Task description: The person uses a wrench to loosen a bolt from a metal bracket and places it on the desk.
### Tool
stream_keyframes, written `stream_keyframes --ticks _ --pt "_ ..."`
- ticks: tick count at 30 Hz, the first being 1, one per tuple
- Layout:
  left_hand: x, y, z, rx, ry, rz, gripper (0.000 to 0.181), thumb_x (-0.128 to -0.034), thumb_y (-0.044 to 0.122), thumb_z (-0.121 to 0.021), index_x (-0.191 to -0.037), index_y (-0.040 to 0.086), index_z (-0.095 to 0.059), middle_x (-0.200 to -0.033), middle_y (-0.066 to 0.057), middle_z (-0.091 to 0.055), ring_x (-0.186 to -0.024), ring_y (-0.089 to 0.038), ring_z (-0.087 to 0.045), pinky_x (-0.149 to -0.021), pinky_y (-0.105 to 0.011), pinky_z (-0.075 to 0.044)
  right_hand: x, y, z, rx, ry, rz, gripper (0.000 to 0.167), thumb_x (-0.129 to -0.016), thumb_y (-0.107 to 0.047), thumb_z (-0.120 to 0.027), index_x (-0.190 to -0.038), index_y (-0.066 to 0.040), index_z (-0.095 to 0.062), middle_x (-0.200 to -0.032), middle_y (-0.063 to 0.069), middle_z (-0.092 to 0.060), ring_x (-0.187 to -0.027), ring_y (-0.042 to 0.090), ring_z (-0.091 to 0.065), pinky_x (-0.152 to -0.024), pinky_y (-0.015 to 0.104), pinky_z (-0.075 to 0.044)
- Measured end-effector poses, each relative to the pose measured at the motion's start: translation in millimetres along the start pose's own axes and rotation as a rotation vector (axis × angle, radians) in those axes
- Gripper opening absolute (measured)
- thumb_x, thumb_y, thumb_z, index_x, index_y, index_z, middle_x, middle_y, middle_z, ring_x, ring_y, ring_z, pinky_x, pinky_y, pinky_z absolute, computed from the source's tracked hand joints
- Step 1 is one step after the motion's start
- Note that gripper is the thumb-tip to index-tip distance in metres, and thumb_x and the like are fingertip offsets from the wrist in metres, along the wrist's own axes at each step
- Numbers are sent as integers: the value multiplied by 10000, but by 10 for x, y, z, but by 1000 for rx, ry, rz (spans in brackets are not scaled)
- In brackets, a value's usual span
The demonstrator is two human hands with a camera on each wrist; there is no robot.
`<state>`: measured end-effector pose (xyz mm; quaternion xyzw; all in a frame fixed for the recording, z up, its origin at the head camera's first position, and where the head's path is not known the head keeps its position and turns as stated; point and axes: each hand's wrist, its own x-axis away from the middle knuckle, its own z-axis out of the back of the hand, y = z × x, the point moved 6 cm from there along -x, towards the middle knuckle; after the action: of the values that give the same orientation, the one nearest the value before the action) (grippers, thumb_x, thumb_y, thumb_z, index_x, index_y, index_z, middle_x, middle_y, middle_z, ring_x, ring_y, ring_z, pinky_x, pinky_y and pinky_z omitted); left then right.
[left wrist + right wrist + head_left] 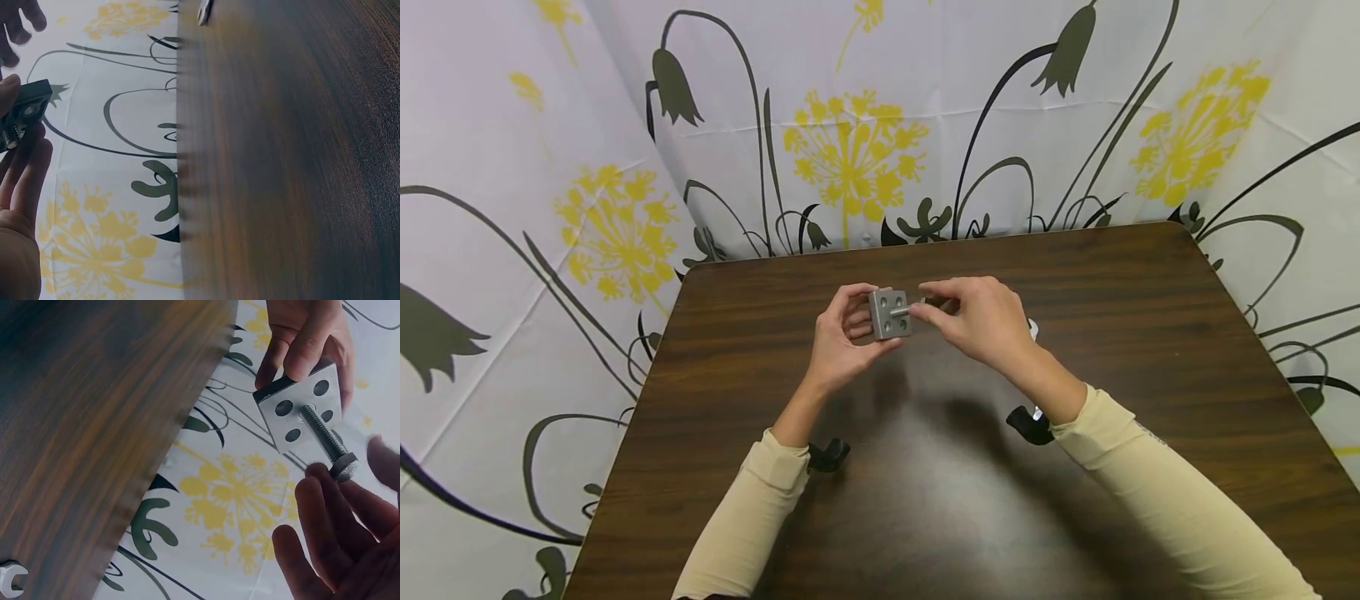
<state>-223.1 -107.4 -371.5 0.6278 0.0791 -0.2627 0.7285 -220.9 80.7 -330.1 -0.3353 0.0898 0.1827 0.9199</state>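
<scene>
My left hand [842, 346] grips a square grey metal block [883, 315] by its edges, raised over the table. Several round holes mark the block's face. A threaded bolt [325, 439] stands out from the middle of that face, its hex head [344, 467] at the outer end. Around the head is my right hand [981, 317], fingertips at or against it. In the right wrist view the thumb [382, 456] is apart from the head, and the fingers look relaxed. The left wrist view catches only part of the block [31, 103] and left hand [22, 206].
An open-ended wrench [11, 579] lies on the brown wood-grain table [760, 325], mostly hidden behind my right wrist in the head view. Black wrist-worn pieces [829, 456] show by both forearms. A white curtain [730, 150] with flower prints hangs behind the table's far edge.
</scene>
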Motion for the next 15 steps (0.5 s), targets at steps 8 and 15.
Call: stream_keyframes --ticks 8,15 --pt "1 -21 -24 18 -14 4 687 -680 -139 -825 -1267 -68 -475 -1275 -220 -615 -1058 -322 -666 -820 -456 -555 23 -4 -2 -7 -13 42 257 -863 -283 -772 -1112 -218 -755 -923 -78 -699 -771 91 -627 -581 346 -466" --pt "-5 -9 -24 32 -2 -13 688 -677 -157 -817 -1267 -77 -471 -1269 -240 -611 -1056 -343 -663 -819 -465 -553 12 39 22 -6 -1 -50 300 -913 -441 -677 -1090 -217 -769 -826 -89 -711 -718 70 -630 -549 347 -453"
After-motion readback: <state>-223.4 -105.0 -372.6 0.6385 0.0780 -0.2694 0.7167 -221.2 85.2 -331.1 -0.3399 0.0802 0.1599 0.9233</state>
